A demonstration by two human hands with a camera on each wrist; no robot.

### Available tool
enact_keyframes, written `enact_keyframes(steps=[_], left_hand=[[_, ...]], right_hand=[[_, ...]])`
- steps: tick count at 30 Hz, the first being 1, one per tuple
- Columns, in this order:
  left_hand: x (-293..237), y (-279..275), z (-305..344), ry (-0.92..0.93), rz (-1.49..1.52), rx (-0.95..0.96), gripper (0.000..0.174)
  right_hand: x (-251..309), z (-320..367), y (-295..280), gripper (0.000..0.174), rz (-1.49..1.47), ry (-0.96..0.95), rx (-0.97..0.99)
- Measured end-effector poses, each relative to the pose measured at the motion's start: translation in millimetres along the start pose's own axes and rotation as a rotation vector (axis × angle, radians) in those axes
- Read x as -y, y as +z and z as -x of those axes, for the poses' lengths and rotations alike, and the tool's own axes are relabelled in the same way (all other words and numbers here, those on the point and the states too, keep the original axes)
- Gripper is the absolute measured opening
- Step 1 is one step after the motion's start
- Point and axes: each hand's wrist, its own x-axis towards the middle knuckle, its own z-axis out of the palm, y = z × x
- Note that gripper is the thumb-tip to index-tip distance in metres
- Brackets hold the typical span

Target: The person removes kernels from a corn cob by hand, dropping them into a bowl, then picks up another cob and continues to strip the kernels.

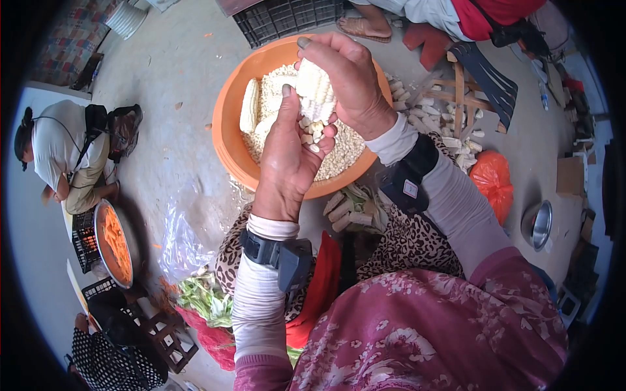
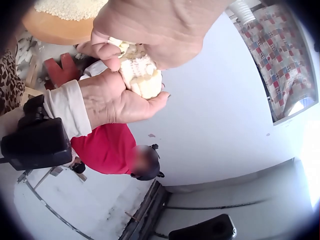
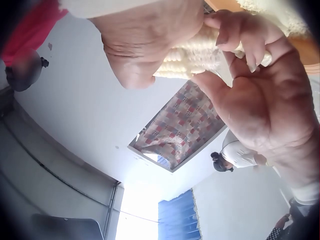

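Above an orange basin, my right hand grips the upper part of a pale ear of corn, its thumb and fingers curled about it. My left hand is palm up at the lower end, thumb along the side and fingers curled beneath. Several loose kernels lie in its fingers. In the right wrist view, rows of kernels show on the ear between both hands; the left wrist view shows its end past the right palm. Whole ears lie on shelled kernels in the basin.
Stripped cobs litter the floor at right, near a wooden frame and an orange bag. A black crate stands behind the basin. Other people sit around; a metal bowl of orange strips is at left.
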Motion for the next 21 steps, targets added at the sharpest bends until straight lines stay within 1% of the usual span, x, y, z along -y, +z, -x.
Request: enact_keyframes(steps=[1,3,5,7,9,11,14,16,18,21], left_hand=[[0.2,0.3,0.5,0.005,-0.004,0.001,0.039],[0.8,0.6,0.3,0.021,-0.018,0.005,0.038],[1.5,2.3,0.9,0.038,-0.032,0.010,0.037],[1.3,5.6,2.8,0.044,0.020,-0.028,0.036],[0.8,6.7,3.4,0.046,0.024,-0.029,0.036],[1.1,6.1,3.2,0.046,0.029,-0.031,0.037],[1.4,3.4,2.6,0.088,0.008,0.024,0.038],[-0.2,3.2,1.8,0.053,-0.046,-0.007,0.040],[0.2,1.1,-0.4,0.048,-0.069,-0.030,0.040],[-1.1,1.4,-1.1,0.047,-0.085,-0.068,0.040]], right_hand=[[0.5,0.1,-0.1,0.016,0.000,0.001,0.001],[2.6,0.1,-0.1,0.015,-0.118,0.027,-0.017],[1.4,-2.4,-2.3,0.015,-0.159,0.043,-0.029],[-0.1,-4.4,-2.4,0.014,-0.200,0.059,-0.040],[-1.4,-5.2,-0.9,0.023,-0.226,0.042,-0.056],[-1.5,-5.4,-0.8,0.022,-0.222,0.031,-0.052],[-0.2,-3.0,0.8,0.022,-0.206,0.030,-0.043],[-1.3,-2.7,1.3,0.021,-0.195,0.040,-0.036],[-4.7,-3.1,1.3,0.020,-0.130,-0.002,-0.003],[-3.2,-2.2,2.5,0.020,-0.124,0.004,-0.005]])
